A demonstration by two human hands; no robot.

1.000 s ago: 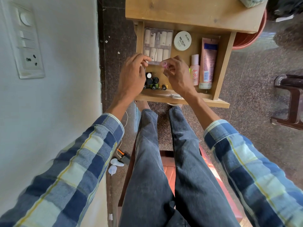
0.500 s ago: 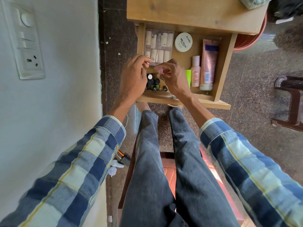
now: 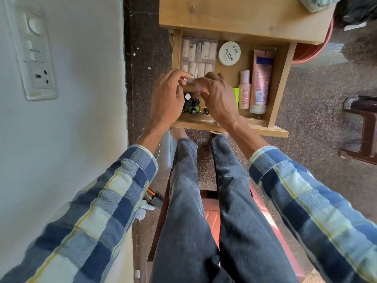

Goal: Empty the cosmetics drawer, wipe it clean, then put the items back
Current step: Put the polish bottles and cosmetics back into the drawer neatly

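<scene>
Drawer (image 3: 279, 82) of pale wood stands pulled out at upper centre, its side walls hemming both hands. Right hand (image 3: 219, 99) pinches a small pink item (image 3: 199, 87), blurred; left hand (image 3: 168, 98) curls fingertips on the clear nail-tip box (image 3: 199, 56). Nail polish bottles (image 3: 193, 105) crowd the front-left corner. A round tin (image 3: 229, 53), pink bottle (image 3: 244, 90) and tube (image 3: 260, 78) fill the right, leaving bare floor only mid-drawer.

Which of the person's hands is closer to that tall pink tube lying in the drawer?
The right hand. It is in the middle of the drawer, with the small pink bottle between it and the pink tube. The left hand is farther off, at the drawer's left side.
</scene>
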